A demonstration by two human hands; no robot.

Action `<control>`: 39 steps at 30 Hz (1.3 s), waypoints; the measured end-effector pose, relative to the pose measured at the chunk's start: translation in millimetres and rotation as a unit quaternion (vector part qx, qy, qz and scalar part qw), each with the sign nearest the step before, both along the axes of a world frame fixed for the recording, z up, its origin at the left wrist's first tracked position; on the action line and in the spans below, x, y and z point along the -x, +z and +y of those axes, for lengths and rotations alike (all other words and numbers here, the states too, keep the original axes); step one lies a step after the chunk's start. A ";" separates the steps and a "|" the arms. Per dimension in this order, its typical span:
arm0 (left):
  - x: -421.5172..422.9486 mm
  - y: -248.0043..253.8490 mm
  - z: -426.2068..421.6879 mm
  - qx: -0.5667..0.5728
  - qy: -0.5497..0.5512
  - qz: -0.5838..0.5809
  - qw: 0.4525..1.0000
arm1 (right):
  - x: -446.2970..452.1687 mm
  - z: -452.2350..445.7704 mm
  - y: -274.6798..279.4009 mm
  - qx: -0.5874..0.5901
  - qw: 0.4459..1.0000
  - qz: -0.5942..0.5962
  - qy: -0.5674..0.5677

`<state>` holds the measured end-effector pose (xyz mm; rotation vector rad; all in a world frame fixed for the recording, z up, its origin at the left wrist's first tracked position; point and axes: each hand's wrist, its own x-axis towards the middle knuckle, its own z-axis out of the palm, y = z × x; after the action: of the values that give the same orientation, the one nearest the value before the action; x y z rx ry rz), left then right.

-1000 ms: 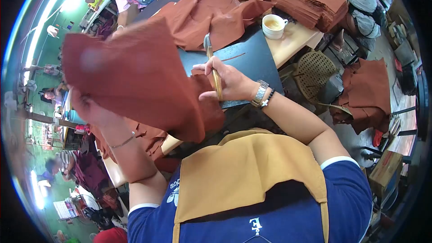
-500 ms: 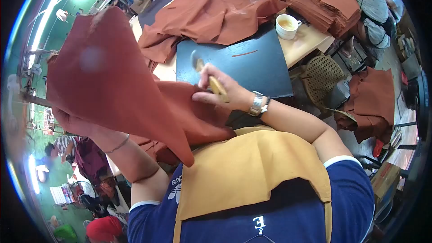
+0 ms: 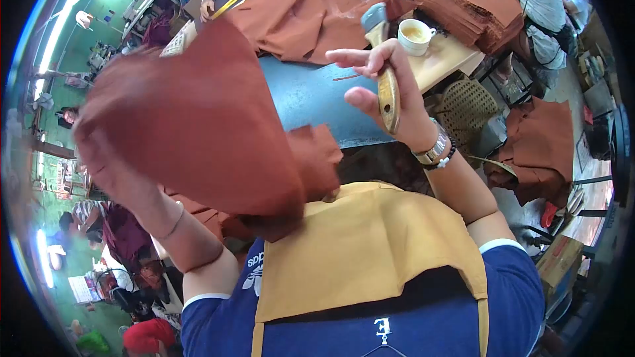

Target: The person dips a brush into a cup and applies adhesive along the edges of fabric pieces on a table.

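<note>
At far left, the left hand (image 3: 119, 175) is bearing up a limp reddish-brown leather-like sheet (image 3: 192, 125); its fingers are hiding behind the material, so I cannot tell how they are grasping. The sheet is hanging in the air, overlapping in view the left edge of a blue-black board (image 3: 297, 99). Its long axis is slanting from upper left to lower right, with the lower end pointing toward the apron (image 3: 370, 244). The step in hand seems to be handling the sheet, with the brush waiting clear of it.

Further right, the right hand (image 3: 403, 92) is holding a flat brush (image 3: 389, 102) over the board's right side, its handle lodging between the fingers and against the palm while the thumb and some fingertips are spreading leftward. The brush's long axis is running nearly straight away from the body, its head pointing toward the tabletop's (image 3: 456, 66) far edge, leaning slightly left. Near the tabletop's right edge a coffee cup (image 3: 415, 36) is standing; the next move calls for keeping the brush head clear of it and supporting the sheet's loose end.
</note>
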<state>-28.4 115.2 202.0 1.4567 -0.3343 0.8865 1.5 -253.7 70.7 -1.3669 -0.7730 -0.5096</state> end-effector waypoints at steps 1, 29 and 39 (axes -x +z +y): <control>-1.6 -4.4 -26.2 -0.128 0.019 -0.012 0.991 | 1.5 1.6 1.8 -0.015 0.999 0.028 0.035; -24.4 -85.3 -296.6 -0.299 -0.283 -0.161 0.897 | 130.8 -235.8 137.3 0.194 0.872 -0.202 -0.401; 8.3 -80.3 -278.4 -0.164 -0.473 0.051 0.864 | 146.7 -233.4 165.8 0.209 0.896 -0.178 -0.348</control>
<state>-36.7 -163.2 121.7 1.3865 -1.0484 -0.0592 -145.3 -487.1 236.6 -1.9950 -0.6907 -1.2375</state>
